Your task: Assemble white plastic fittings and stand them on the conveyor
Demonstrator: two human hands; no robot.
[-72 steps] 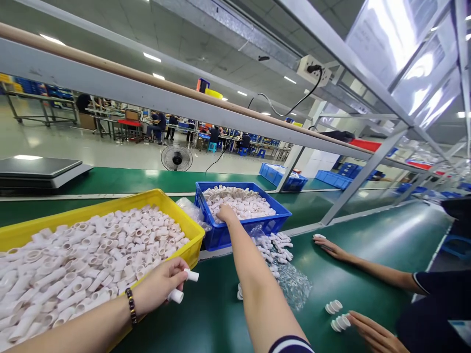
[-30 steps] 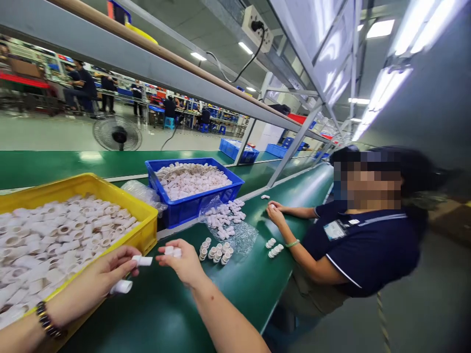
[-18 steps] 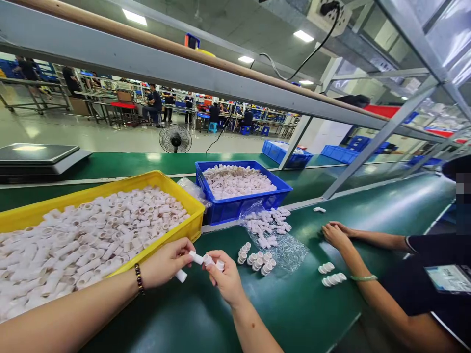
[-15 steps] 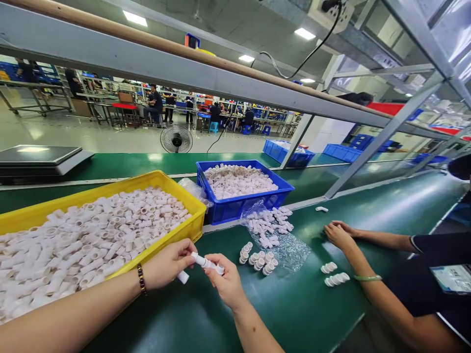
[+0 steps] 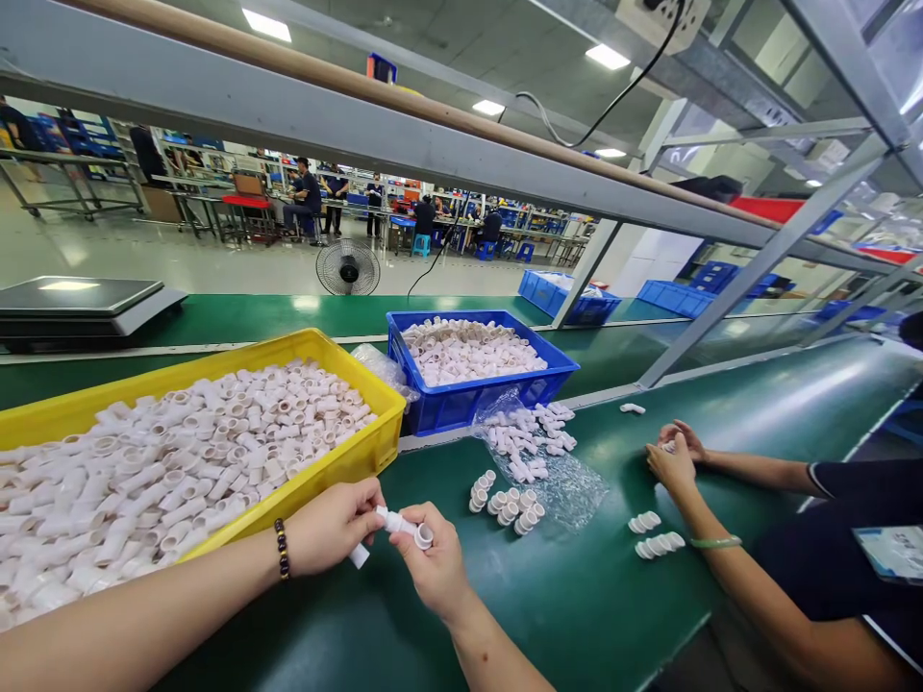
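A white plastic pipe fitting (image 5: 396, 522) spans the gap between my two hands, above the green table. My right hand (image 5: 434, 567) is closed around it, and its round open end (image 5: 424, 536) faces up beside the thumb. The fingertips of my left hand (image 5: 338, 524) pinch the other end. A short white piece (image 5: 359, 556) sticks out below my left fingers; whether they grip it too cannot be made out. Left of my hands stands a yellow bin (image 5: 389, 432) full of white fittings (image 5: 216, 442). Several fittings stand grouped in short rows (image 5: 515, 509) to the right.
Behind the rows, loose fittings (image 5: 526, 437) lie on clear plastic film (image 5: 577, 495). A blue bin (image 5: 490, 389) of fittings stands farther back. At right, a co-worker's hands (image 5: 674, 457) work near more rows (image 5: 660, 545). A scale (image 5: 79, 298) sits far left; a metal frame (image 5: 692, 308) crosses ahead.
The fitting has turned slightly in my right hand, so its open end faces me more. My hands stay nearly in place. The co-worker's hands have moved a little apart.
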